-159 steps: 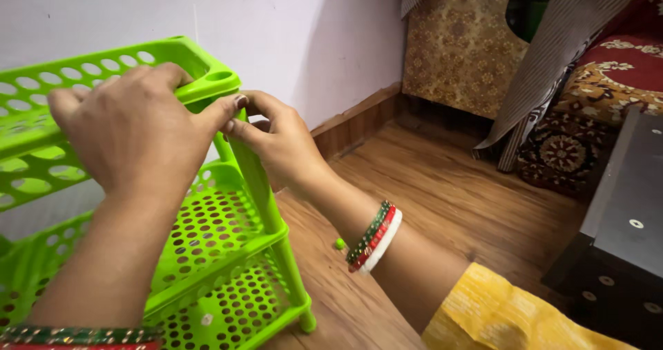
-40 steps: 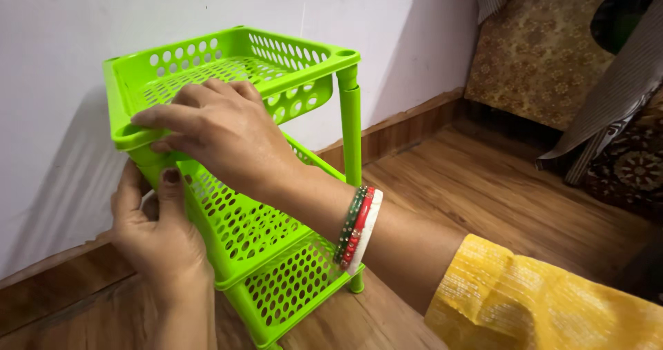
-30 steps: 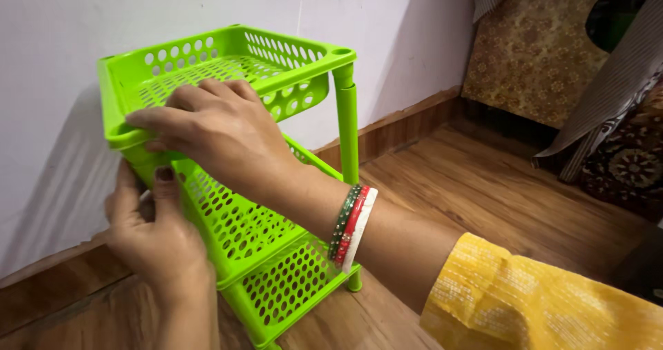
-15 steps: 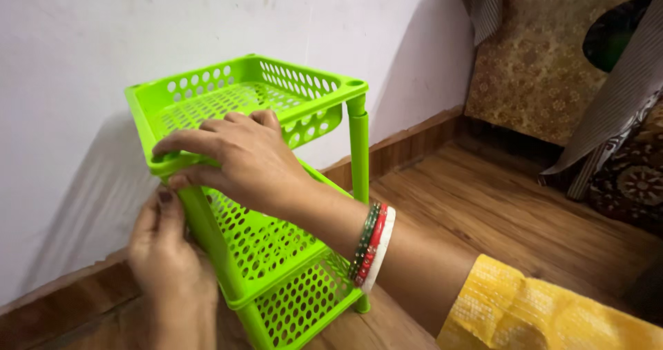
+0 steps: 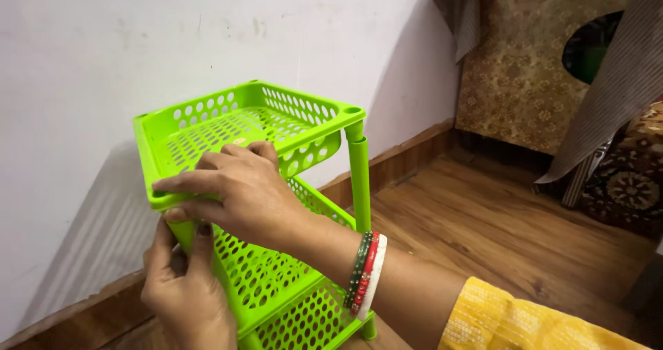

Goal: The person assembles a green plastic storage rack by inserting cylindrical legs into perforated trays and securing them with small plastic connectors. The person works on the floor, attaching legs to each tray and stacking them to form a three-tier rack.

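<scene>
I look down at a bright green plastic three-tier rack standing on a wooden floor against a pale wall. Each tier is a perforated tray, and round green posts join the trays at the corners.

My right hand lies over the near left corner of the top tray. Its fingers are stretched flat along the tray's front rim, with the thumb tucked beneath the rim, so the corner is pinched between thumb and fingers. Red, green and white bangles circle that wrist, and a yellow sleeve covers the forearm at the lower right.

My left hand sits just below, fingers curled around the corner post under the top tray, thumb and forefinger pressed against it. The post is mostly hidden by the hand.

The front right post stands upright and untouched. To the right, a patterned brown panel and striped cloth lie well apart from the rack.
</scene>
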